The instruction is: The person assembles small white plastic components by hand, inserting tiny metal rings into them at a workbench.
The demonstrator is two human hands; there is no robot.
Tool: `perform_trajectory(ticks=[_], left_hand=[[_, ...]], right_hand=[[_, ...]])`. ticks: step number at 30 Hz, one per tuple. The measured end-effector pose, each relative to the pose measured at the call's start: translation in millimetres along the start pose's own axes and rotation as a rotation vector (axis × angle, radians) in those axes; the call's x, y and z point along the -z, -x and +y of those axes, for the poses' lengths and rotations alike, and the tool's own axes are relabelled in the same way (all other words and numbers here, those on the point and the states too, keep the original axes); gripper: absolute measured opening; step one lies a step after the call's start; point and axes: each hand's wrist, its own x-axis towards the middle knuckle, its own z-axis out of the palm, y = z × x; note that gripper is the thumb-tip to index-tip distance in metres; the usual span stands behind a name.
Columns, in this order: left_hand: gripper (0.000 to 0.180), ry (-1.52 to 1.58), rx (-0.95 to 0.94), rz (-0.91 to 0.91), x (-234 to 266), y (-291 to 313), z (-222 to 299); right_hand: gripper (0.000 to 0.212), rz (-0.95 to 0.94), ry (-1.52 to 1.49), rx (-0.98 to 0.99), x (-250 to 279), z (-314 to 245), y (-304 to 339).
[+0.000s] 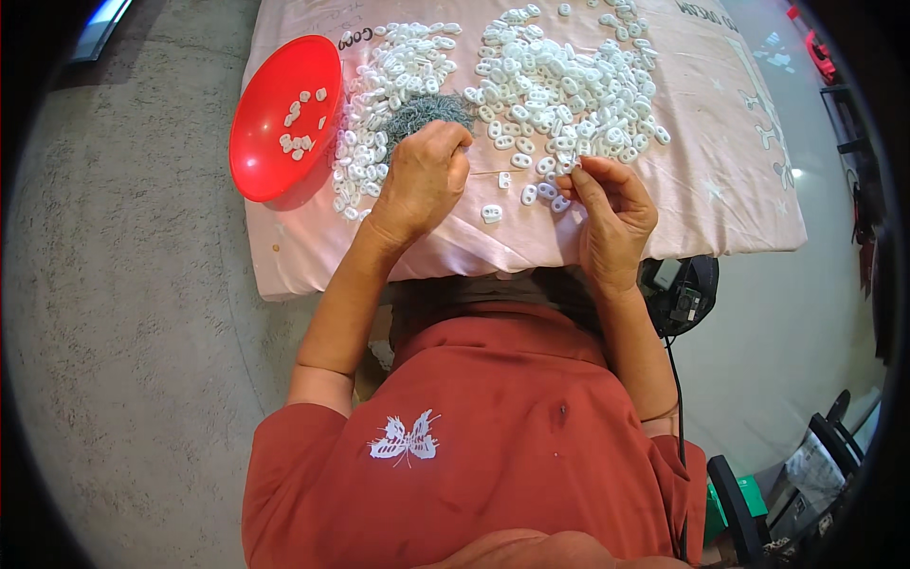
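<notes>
My left hand (427, 180) is closed in a fist at the near edge of a heap of thin grey wiry bits (417, 116) that look like small springs. Its fingertips are turned away, so whatever they hold is hidden. Thumb and forefinger of my right hand (618, 213) pinch together over the near end of the right-hand pile of white two-hole plastic pieces (545, 95). A small white two-hole plastic piece (566, 171) shows at those fingertips. Between the hands lie a few single pieces, among them a squarer white one (491, 214).
A red bowl (254, 104) with several small whitish pieces in it leans at the table's left side. Another white pile (358, 152) lies between bowl and springs. A pale pink cloth (720, 180) covers the table. A dark object with a cable (690, 294) sits below its near right edge.
</notes>
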Motion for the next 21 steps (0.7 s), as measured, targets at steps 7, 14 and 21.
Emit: perform_trajectory(ticks=[7,14,21], left_hand=[[0.013,-0.039,-0.010,-0.016,3.2,-0.5,0.7],[0.012,0.017,-0.019,0.061,2.4,2.1,7.6],[0.010,0.334,-0.005,-0.074,-13.2,12.5,38.4]], right_hand=[[0.014,-0.005,0.002,0.012,-1.0,-0.1,-0.5],[0.014,-0.010,-0.021,0.015,1.0,2.3,-1.0],[0.014,-0.002,0.009,0.015,1.0,3.3,-2.1]])
